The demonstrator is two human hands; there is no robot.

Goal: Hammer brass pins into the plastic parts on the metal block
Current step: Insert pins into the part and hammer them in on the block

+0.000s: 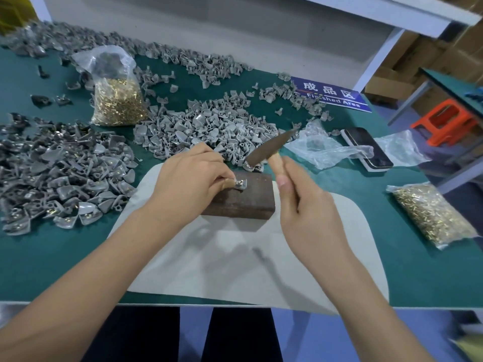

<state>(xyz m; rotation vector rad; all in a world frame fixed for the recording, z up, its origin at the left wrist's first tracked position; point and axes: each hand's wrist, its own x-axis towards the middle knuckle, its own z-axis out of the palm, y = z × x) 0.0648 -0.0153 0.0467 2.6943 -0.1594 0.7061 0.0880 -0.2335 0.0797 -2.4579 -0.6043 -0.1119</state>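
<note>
A dark rusty metal block (245,198) lies on a pale cloth (235,262) at the table's middle. My left hand (190,178) pinches a small grey plastic part (241,184) on the block's top left corner. My right hand (305,205) grips the wooden handle of a hammer (271,147), whose dark head is raised and blurred above the block's far edge. Another grey part (252,167) lies just behind the block. Whether a brass pin sits in the held part I cannot tell.
Heaps of grey plastic parts (209,129) cover the table behind and to the left (60,176). Two bags of brass pins stand at the back left (119,100) and at the right (433,215). A phone (366,147), loose plastic bags (326,150) and a blue sign (332,94) lie at the right.
</note>
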